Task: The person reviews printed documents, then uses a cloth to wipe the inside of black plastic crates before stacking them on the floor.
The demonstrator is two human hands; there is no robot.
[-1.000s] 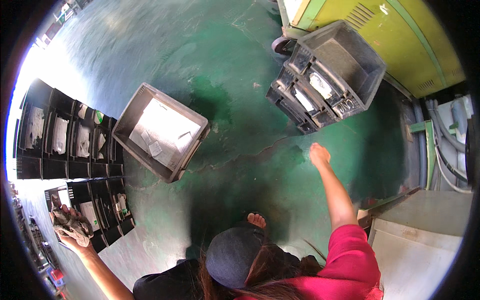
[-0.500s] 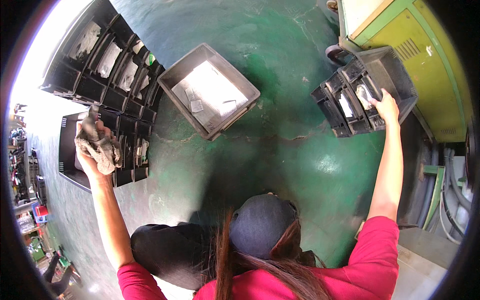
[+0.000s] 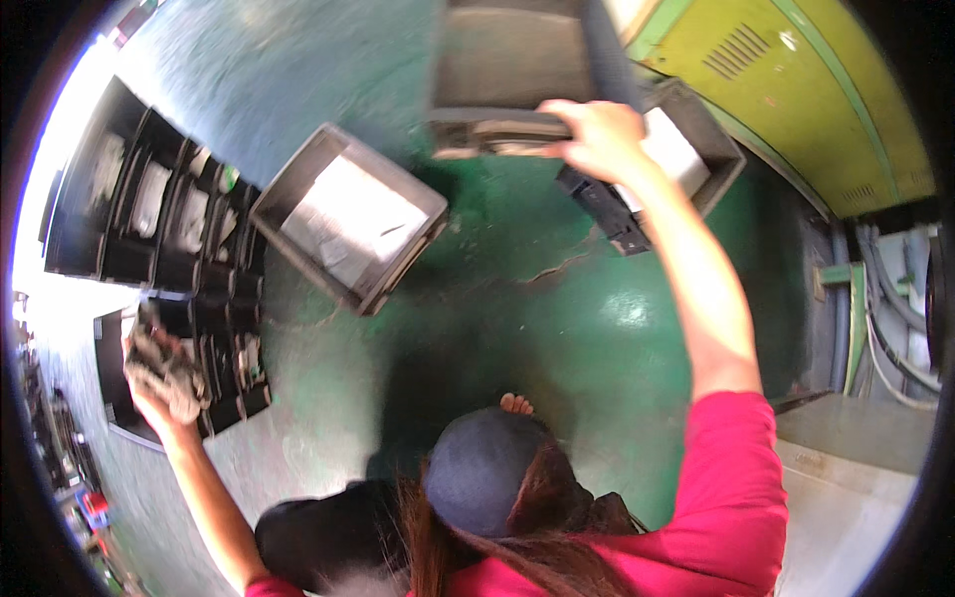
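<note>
My right hand (image 3: 604,139) grips the near rim of a black plastic bin (image 3: 512,60), which is tilted and lifted above the floor. Below it, another dark bin (image 3: 723,159) with white paper inside stands beside the yellow-green cabinet. A black divided piece (image 3: 602,209) shows at its left side. On the far left, my left hand (image 3: 149,410) is closed around a crumpled grey-brown rag (image 3: 171,373). That hand hovers over the lower black bin (image 3: 119,383) of a stack; part of its fingers is hidden by the cloth.
A grey bin (image 3: 288,179) lined with white paper sits on the green floor between my hands. Stacked black bins (image 3: 85,214) with paper labels line the left. The yellow-green cabinet (image 3: 796,99) rises at right, with hoses (image 3: 885,289) nearby.
My right hand has lifted the top bin off the right-hand stack and swung it left, uncovering a paper-lined bin. My left hand still holds the rag. The view has shifted.
</note>
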